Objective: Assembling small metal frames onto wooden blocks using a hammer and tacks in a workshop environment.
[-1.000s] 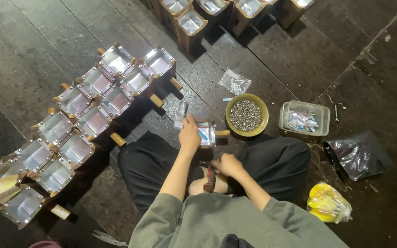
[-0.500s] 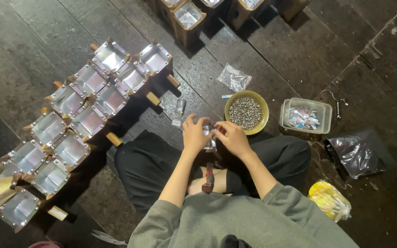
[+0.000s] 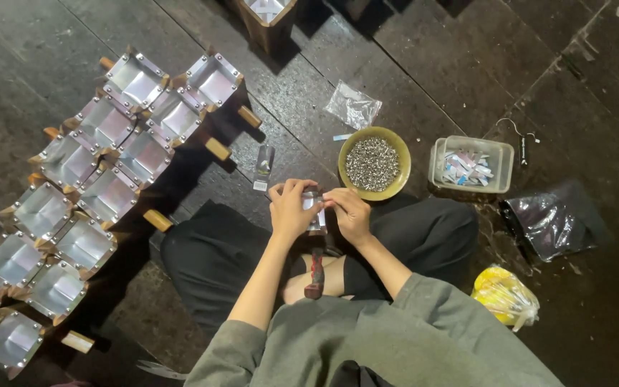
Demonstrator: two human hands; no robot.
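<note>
Dark floor point(image 3: 424, 64) is lying under a sitting person; left hand point(image 3: 289, 209) and right hand point(image 3: 349, 213) are both pinching one small shiny box point(image 3: 314, 203) beside a bowl point(image 3: 375, 163) of beads.

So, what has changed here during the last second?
The right hand came up from the lap and joined the left hand on the small metal-lined piece; both now grip it. The bowl of small metal bits, the clear tub and the rows of finished boxes stayed put.
</note>
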